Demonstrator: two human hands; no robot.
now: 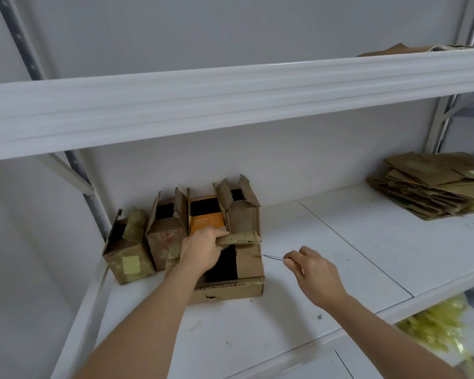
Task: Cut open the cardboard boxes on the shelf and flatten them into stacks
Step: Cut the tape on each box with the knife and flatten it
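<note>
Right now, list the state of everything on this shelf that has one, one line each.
Front box: open, dark inside, top flap gripped.
Left hand: gripping that box's top flap.
Right hand: pinching a thin tool.
Thin tool: tip at the front box's right edge.
Four boxes behind: upright, top flaps open, not flattened.
Flattened cardboard stack: lying flat, far right of the shelf.
</note>
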